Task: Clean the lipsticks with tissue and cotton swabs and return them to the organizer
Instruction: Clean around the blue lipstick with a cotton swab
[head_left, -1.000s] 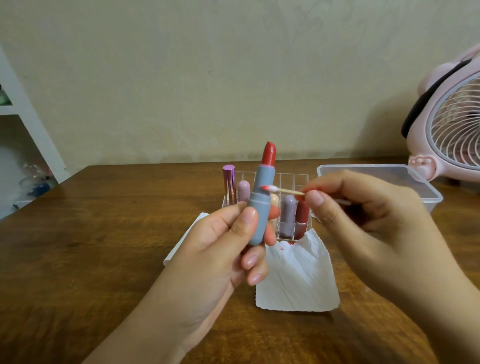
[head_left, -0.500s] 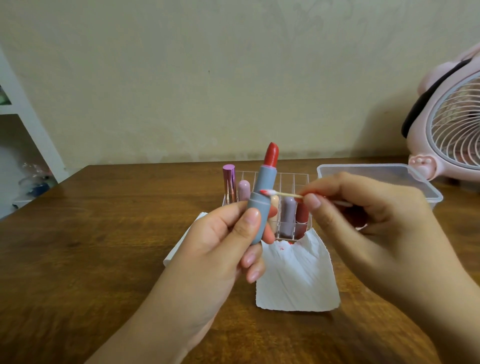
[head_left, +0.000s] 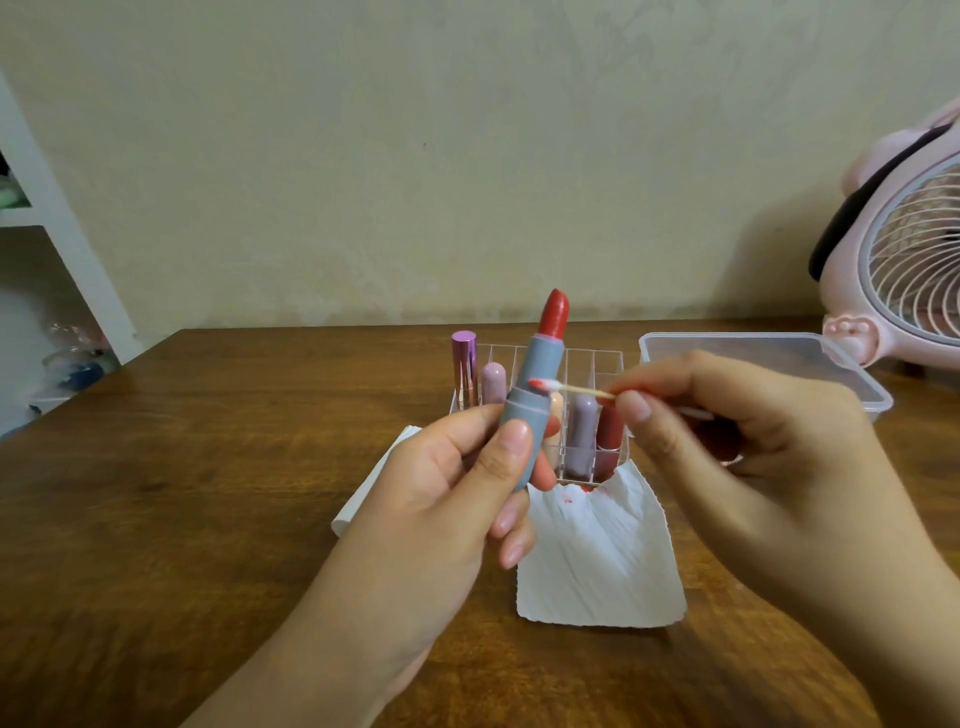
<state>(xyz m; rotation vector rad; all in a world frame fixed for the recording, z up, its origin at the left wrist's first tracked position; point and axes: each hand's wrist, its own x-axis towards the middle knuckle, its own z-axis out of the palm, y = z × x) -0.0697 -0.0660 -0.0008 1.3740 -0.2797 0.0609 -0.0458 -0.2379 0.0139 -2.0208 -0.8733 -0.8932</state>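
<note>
One lipstick (head_left: 535, 395) stands near-upright, red tip tilted slightly right.

Matt grey plastic lipstick (head_left: 530, 410) in the left hand (head_left: 447, 499); wooden-stemmed cotton swab (head_left: 569, 387); crinkled paper tissue (head_left: 597, 561) below; perhaps acrylic organizer (head_left: 592, 364) behind

Soft, dim, warm indoor light falls from the front left, throwing a broad faint shadow on the plain beige wall (head_left: 467, 156) beside the pink round-grilled desk fan (head_left: 904, 270); the frame is slightly soft, and the brown wooden table (head_left: 156, 519) bows outward at the edges
</note>
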